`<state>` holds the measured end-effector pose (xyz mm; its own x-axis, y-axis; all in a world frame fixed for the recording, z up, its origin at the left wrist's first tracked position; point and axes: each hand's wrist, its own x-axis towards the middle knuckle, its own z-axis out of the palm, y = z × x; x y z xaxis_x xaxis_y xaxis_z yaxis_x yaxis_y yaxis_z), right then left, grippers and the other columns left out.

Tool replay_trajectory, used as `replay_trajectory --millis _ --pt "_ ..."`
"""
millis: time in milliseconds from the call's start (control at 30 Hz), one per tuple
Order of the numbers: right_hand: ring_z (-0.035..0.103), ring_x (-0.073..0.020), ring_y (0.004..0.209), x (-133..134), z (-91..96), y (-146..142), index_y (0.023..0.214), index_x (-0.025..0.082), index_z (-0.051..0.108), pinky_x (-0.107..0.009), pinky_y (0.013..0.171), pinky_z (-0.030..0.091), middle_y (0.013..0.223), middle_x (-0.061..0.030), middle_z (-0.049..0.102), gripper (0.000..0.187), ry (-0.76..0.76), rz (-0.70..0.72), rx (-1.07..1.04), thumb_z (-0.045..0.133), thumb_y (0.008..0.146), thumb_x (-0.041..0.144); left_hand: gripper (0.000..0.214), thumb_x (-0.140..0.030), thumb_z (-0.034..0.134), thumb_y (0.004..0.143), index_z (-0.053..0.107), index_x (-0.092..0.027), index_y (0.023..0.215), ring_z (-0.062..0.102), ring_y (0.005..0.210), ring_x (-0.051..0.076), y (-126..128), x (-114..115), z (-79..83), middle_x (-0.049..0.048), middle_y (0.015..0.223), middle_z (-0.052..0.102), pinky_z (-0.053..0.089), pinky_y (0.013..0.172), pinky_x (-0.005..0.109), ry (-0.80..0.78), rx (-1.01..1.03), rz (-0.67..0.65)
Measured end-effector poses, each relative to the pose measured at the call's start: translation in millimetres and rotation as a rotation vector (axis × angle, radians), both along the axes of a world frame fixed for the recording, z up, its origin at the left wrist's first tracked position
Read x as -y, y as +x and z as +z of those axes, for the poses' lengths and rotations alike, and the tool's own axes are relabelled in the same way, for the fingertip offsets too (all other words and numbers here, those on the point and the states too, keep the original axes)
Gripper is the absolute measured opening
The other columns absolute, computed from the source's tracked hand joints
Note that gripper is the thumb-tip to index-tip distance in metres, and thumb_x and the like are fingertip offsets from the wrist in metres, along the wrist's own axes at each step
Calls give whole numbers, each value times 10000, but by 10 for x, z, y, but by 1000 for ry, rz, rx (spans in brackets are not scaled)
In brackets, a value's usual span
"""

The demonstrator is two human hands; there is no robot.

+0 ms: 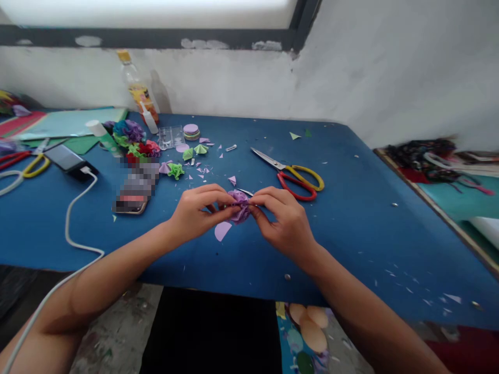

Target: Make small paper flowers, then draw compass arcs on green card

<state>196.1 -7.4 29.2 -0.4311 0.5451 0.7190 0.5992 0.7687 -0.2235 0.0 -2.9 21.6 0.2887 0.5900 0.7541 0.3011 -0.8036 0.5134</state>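
Both hands meet over the middle of the blue table [351, 218]. My left hand [198, 210] and my right hand [283, 218] pinch a small purple folded-paper flower [239, 205] between their fingertips, a little above the tabletop. A purple paper half-circle [222, 230] lies on the table just below the flower. Small purple paper scraps [202, 171] are scattered behind the hands.
Red-and-yellow scissors [292, 176] lie behind my right hand. Finished paper flowers [132, 137], a glue bottle [150, 120], a plastic bottle [134, 83], a stack of paper circles [191, 131], a phone on a white cable [68, 158] and more scissors [23, 163] sit at back left.
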Motion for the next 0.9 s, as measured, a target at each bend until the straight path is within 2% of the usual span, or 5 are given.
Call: replay_trajectory --millis 267,433,567,733,900 --pt "616 -169 766 18 -10 -21 842 168 622 -310 722 493 818 -56 670 62 -47 -27 -10 566 869 173 147 -116 614 818 642 -159 955 623 656 54 27 13 -76 13 822 683 523 525 97 34 -3 35" --pt "618 -172 763 19 -10 -30 831 159 626 -310 713 492 810 -61 668 69 -67 -22 -24 569 867 171 67 -93 574 844 613 -147 841 638 701 55 16 11 -46 20 829 680 525 538 84 66 -30 4" --pt "620 -170 766 26 -8 -22 846 165 626 -310 712 498 825 -59 671 65 -79 -1 -28 566 871 174 104 -138 648 830 659 -135 933 650 722 73 -33 -29 -4 56 869 692 555 566 110 107 -45 -48" --pt "629 -167 783 18 -8 -7 860 173 619 -304 706 513 856 -65 684 43 -61 88 -8 577 868 176 150 -259 715 793 653 -137 853 653 695 78 -88 -58 6 43 829 683 581 598 142 76 -66 -127" --pt "636 -165 796 -9 -18 14 862 182 614 -304 708 519 865 -66 687 42 -57 155 0 573 871 179 109 -199 703 803 620 -146 758 654 672 64 -78 -35 40 17 782 685 572 629 137 4 -73 -169"
